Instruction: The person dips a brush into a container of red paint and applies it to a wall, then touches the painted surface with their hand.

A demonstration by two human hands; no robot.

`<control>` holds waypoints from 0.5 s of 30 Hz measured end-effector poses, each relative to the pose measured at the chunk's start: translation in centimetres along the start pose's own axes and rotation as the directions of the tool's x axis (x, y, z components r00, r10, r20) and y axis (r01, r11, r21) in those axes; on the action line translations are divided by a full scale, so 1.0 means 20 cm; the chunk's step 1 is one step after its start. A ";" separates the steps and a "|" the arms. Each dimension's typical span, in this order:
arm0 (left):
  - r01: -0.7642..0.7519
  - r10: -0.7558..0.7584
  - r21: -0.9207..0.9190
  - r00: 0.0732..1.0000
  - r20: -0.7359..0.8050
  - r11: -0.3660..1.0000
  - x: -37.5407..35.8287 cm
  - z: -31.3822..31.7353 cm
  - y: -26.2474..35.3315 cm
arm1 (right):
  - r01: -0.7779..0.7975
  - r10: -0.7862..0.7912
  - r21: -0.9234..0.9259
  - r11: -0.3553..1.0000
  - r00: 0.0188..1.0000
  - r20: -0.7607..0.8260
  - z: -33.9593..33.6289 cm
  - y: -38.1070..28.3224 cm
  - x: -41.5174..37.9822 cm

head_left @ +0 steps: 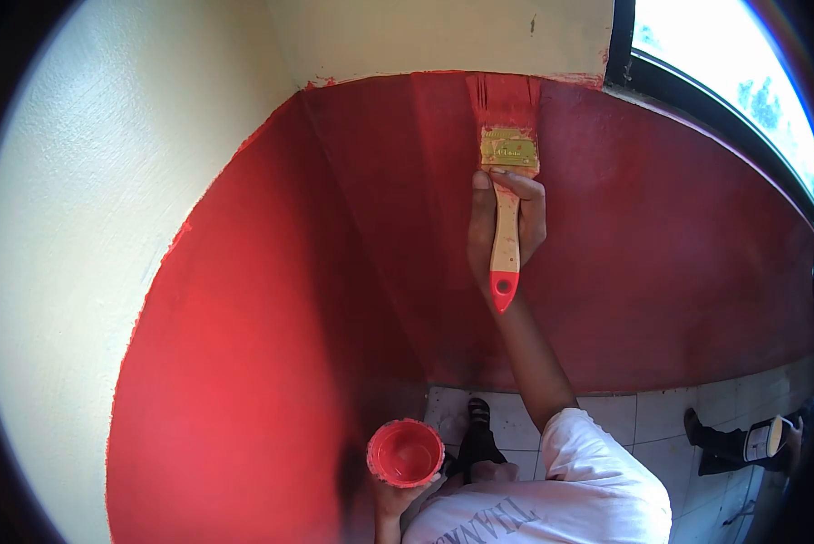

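My right hand [534, 213] is raised to the wall, its fingers wrapped round the wooden handle of a wide paintbrush [508, 227]. Red bristles press against the wall just under the upper edge of the red area, and the handle's red tip hangs downward. Paint smears mark the brush's metal band. Low in front of my body, my left hand [405, 494] holds a small round cup of red paint [407, 452] from below. Red coats the cup's rim and inside; most of the left fingers are hidden beneath it.
Red paint covers the lower wall [661, 227], meeting a cream wall [71, 227] along an uneven line. A dark-framed window [724, 86] is at upper right. On the tiled floor [652, 417], another person's leg [724, 440] shows at right, near a white bucket [763, 440].
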State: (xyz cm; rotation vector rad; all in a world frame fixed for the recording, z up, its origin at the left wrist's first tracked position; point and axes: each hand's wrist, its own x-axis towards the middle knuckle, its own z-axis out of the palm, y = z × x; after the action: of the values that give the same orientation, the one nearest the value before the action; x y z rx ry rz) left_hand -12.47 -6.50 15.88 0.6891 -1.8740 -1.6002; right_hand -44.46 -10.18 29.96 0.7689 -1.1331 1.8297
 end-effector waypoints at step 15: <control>0.120 -0.118 -0.041 0.992 0.040 0.992 -0.07 -0.07 -0.25 | -0.107 0.109 -0.073 0.992 0.994 0.016 -0.18 0.08 -0.49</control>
State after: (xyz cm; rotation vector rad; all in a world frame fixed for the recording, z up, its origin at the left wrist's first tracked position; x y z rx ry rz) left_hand -10.38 -7.22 11.06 0.7695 -1.8501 -1.7342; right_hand -41.67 -10.50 19.84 0.6979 -1.2681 1.8630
